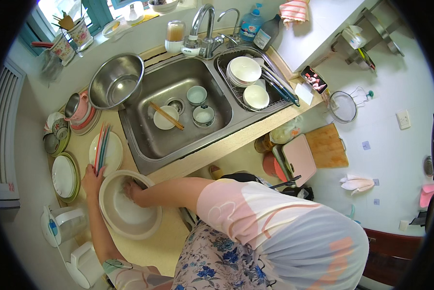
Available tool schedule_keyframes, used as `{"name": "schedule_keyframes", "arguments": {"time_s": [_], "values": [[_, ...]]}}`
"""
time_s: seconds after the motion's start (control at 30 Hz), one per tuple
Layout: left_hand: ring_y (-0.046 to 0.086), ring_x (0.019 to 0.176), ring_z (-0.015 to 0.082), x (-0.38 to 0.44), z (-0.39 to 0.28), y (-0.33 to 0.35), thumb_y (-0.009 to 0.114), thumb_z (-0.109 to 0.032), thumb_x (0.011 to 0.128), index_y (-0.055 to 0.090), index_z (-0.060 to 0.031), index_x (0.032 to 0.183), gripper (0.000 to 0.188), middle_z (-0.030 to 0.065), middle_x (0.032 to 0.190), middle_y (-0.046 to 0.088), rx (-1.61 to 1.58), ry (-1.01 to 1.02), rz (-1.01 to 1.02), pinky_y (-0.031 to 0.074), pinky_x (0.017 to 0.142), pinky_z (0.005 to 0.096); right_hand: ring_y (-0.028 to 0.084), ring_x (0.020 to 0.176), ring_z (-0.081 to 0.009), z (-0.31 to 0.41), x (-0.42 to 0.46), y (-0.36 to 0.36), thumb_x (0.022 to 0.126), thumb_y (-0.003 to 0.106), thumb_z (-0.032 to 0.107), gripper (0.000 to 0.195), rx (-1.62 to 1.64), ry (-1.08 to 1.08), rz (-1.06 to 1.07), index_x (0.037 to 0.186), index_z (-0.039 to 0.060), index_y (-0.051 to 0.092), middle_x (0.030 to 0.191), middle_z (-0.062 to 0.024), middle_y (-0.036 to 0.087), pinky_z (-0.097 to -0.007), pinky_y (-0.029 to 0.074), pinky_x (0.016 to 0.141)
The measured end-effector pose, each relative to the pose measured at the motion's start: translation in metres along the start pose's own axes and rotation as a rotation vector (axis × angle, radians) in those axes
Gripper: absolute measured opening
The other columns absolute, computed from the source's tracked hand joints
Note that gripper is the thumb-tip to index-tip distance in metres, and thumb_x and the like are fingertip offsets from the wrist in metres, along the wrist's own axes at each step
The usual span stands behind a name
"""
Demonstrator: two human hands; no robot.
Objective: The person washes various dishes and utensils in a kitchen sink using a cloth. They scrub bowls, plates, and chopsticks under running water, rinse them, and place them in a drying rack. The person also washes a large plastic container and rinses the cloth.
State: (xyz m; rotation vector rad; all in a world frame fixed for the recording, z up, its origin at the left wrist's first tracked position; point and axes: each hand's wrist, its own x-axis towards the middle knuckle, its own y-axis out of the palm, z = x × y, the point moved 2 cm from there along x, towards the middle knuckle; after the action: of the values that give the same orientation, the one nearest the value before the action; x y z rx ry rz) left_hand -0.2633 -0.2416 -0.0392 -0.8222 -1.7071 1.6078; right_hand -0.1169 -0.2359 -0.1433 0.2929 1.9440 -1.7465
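Note:
My left hand [93, 180] grips a bundle of several red and blue-green chopsticks [102, 146] by their lower ends. Their upper parts reach over a white plate [114, 152] on the counter. My right hand [132, 192] is down inside a large white basin [110, 217], near its upper inner wall. Something dark shows beside that hand, but whether the fingers hold it is hidden. In the steel sink [144, 141], a pair of wooden chopsticks [168, 116] lies across a small white dish [160, 121]. Two small bowls [196, 95] sit beside that dish.
A steel bowl [110, 72] leans at the sink's left corner. Stacked plates [62, 177] and a pink-handled cup [77, 107] line the wall, with clear pitchers [70, 224] nearer me. White bowls [245, 69] fill a drying rack; the faucet [208, 32] stands behind the sink.

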Motion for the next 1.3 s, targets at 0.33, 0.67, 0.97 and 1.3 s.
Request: {"name": "schedule_keyframes", "arguments": {"time_s": [0.33,0.67,0.97,1.3], "values": [[0.059,0.087,0.0314,-0.02,0.012,-0.002,0.054,-0.042,0.084,0.05,-0.0068,0.103,0.04,0.0134,0.1,0.059,-0.034,-0.025,-0.057,0.047,0.07,0.0437,0.037,0.111,-0.03,0.0,-0.02,0.005,0.08,0.056,0.029,0.046,0.104,-0.092,0.077,0.119,0.0098,0.043,0.122,-0.0112,0.039,-0.046,0.032,0.092],[0.05,0.098,0.0328,-0.089,-0.026,-0.091,0.049,-0.003,0.082,0.052,-0.0047,0.103,0.022,0.0157,0.105,0.052,-0.133,0.121,-0.446,0.042,0.082,0.0405,0.053,0.093,-0.0308,-0.014,-0.078,-0.022,0.082,0.054,0.03,0.034,0.217,-0.47,0.384,0.101,0.0022,0.061,0.102,-0.0149,0.057,-0.0441,0.04,0.082],[0.046,0.112,0.0333,-0.195,-0.059,0.0,0.06,-0.015,0.077,0.048,-0.0059,0.116,0.043,0.0154,0.121,0.046,-0.082,0.086,0.178,0.04,0.09,0.0409,0.059,0.087,-0.0319,-0.01,-0.086,-0.02,0.083,0.054,0.035,0.039,0.144,-0.413,0.48,0.097,0.0001,0.065,0.096,-0.0137,0.064,-0.0417,0.046,0.074],[0.044,0.116,0.0368,-0.18,-0.063,0.028,0.058,-0.029,0.078,0.048,-0.0057,0.123,0.052,0.0235,0.131,0.036,0.007,-0.025,0.752,0.038,0.094,0.0431,0.059,0.098,-0.0211,-0.03,-0.104,-0.061,0.075,0.062,0.033,0.027,-0.508,-0.238,0.031,0.094,0.0147,0.069,0.099,-0.0031,0.065,-0.0479,0.036,0.092]]}}
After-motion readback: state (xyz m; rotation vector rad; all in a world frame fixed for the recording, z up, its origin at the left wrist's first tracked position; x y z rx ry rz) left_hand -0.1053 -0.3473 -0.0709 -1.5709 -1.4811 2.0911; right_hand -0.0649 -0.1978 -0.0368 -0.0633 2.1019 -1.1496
